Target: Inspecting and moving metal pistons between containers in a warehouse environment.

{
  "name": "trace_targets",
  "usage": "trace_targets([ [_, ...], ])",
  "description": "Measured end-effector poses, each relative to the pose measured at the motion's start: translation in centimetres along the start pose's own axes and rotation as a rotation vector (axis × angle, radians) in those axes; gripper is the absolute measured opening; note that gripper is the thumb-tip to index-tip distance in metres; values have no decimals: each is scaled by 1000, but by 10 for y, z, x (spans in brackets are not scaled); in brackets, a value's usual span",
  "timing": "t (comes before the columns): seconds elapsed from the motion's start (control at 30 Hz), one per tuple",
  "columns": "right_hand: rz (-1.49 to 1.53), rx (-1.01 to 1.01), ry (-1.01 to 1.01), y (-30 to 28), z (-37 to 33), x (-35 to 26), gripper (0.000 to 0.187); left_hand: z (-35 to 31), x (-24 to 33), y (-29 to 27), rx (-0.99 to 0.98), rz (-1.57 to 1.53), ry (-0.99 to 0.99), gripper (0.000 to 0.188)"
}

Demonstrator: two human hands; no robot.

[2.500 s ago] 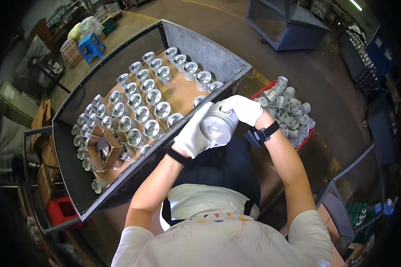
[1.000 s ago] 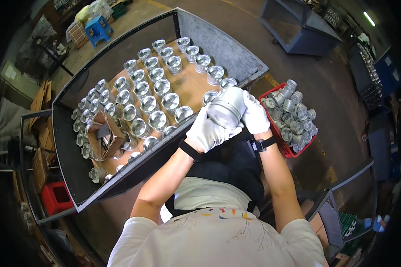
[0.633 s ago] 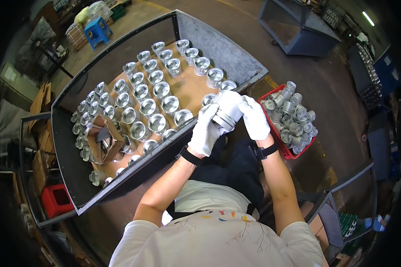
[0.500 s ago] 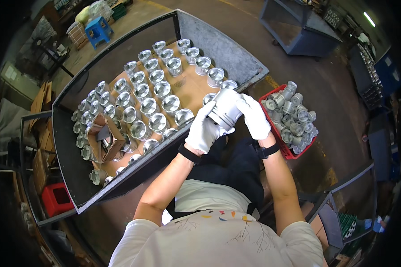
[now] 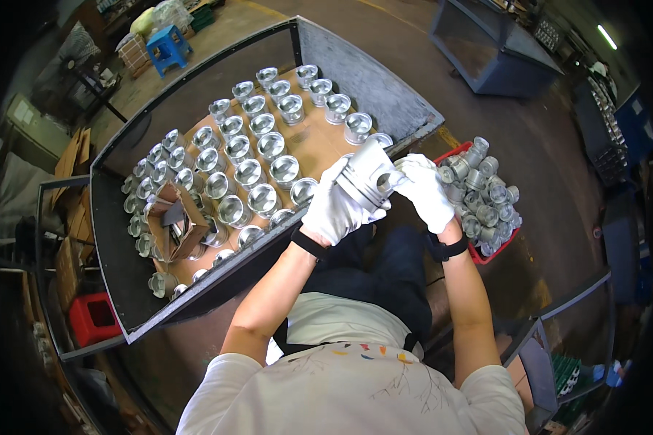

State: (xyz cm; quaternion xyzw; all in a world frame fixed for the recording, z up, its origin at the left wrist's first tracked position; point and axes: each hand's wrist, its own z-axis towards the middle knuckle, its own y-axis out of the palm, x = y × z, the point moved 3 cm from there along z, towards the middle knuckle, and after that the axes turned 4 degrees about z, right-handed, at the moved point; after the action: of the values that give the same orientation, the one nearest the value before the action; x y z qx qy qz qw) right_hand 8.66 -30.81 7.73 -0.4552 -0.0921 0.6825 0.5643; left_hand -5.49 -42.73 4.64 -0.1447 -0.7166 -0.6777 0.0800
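Note:
A silvery metal piston is tilted in front of me, above the near edge of the cart. Grooved rings run round its lower left end, and a round pin hole shows on its right side. My left hand, in a white glove, is wrapped round it from the left and below. My right hand, gloved too, has its bent fingers at the piston's right edge beside the pin hole. Just what its fingertips grip is hard to make out. Beyond my hands, rows of pistons stand on brown cardboard in the grey cart.
A red crate heaped with pistons stands on the floor at right. An open cardboard box sits among the pistons at the cart's left. Farther off are a blue stool, a second grey cart and a red bin.
The piston has turned, so its pin hole now faces right. My right hand has slid off its upper side to its right edge. The view has shifted slightly.

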Motion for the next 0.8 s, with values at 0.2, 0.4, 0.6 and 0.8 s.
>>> trace_targets([
  [0.2, 143, 10, 132, 12, -2, 5, 13, -3, 4, -18, 48, 264, 108, 59],
  [0.4, 287, 51, 98, 15, 0, 13, 15, -6, 4, -8, 98, 523, 300, 63],
  [0.6, 328, 85, 201, 11, 19, 5, 21, -4, 10, 3, 79, 534, 489, 75],
  [0.8, 160, -1, 129, 21, 62, -12, 26, -1, 30, 5, 26, 554, 633, 57],
])
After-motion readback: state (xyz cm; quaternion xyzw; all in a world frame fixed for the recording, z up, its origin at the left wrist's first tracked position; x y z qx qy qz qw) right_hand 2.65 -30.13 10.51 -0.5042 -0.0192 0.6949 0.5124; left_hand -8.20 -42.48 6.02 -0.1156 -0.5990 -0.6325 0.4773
